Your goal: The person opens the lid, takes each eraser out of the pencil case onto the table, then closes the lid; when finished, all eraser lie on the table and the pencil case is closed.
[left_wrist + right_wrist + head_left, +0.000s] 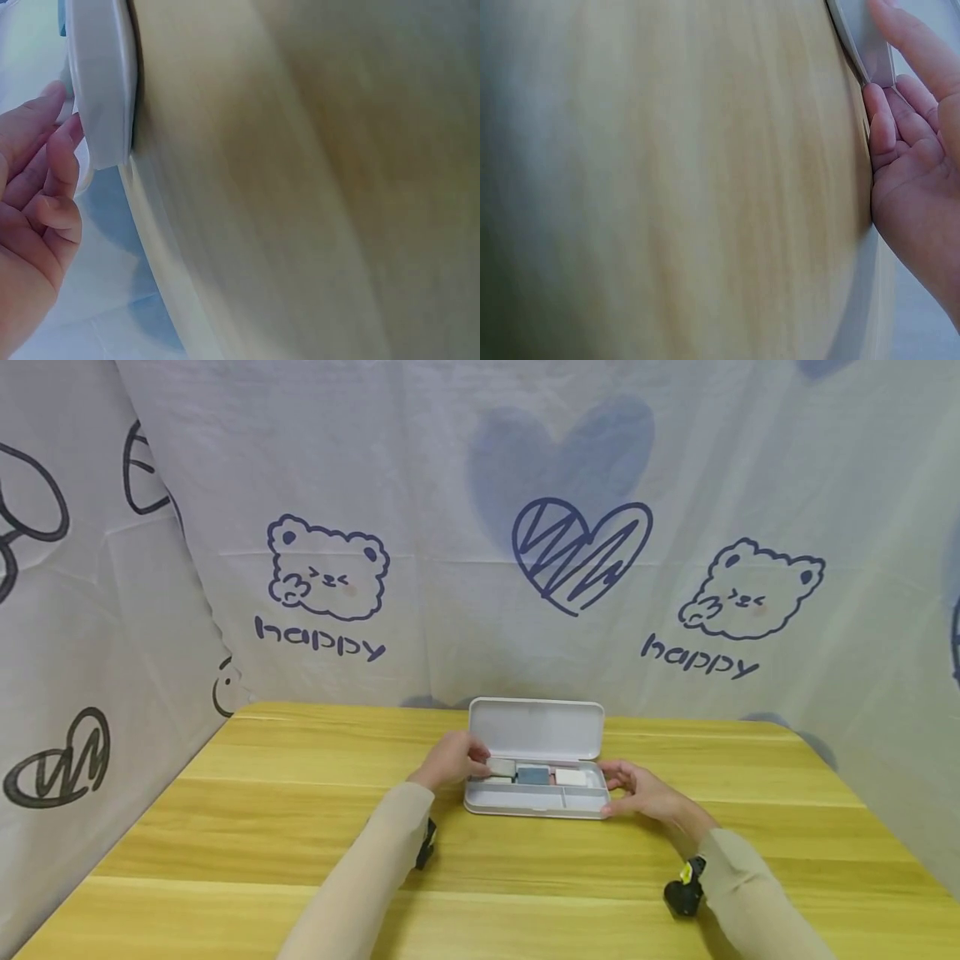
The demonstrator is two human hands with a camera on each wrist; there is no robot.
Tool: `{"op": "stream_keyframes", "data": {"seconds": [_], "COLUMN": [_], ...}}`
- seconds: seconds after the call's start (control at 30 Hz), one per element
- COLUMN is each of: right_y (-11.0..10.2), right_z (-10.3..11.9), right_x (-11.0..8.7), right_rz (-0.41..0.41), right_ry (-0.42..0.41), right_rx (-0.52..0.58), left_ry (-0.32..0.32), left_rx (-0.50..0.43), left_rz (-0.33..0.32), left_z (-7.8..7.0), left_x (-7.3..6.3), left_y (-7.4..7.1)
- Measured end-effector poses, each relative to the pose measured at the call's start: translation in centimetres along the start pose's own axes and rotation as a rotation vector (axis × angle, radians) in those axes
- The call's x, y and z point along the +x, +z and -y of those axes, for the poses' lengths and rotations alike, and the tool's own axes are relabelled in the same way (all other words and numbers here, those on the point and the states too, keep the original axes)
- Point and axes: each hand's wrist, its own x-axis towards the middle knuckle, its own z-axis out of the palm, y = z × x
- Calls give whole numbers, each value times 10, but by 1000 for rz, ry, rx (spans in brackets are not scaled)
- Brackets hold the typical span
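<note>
A white pencil case (480,802) lies on the table with its hinged lid (536,727) raised at the back. Several small flat blocks, perhaps erasers, sit in its rear compartment: a grey block (501,767) at the left, a blue-grey block (533,776) in the middle and a white block (571,777) at the right. My left hand (452,760) reaches over the left end and pinches the grey block, whose underside is hidden. With thumb and fingers, my right hand (643,793) holds the right end of the case, also seen in the right wrist view.
The wood-grain table (525,868) spreads around the case. A white cloth printed with hearts and bears (435,568) hangs right behind the table's back edge, and another printed cloth hangs at the left. The case's front compartments have a divider (564,797).
</note>
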Motion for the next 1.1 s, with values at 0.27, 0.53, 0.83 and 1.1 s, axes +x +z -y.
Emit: {"op": "stream_keyframes", "data": {"seconds": [0.27, 0.53, 0.83, 1.1], "right_y": [0, 0, 0, 0], "right_z": [0, 4, 5, 0], "right_x": [0, -2, -3, -1], "right_rz": [8, 4, 3, 6], "right_ry": [-15, -3, -9, -11], "right_rx": [2, 21, 13, 2], "left_ry": [31, 87, 96, 58], "left_rx": [-101, -151, -154, -124], "left_rz": [-35, -55, -96, -130], "left_z": [5, 16, 27, 44], "left_x": [-4, -11, -21, -25], "left_y": [-8, -22, -37, -41]}}
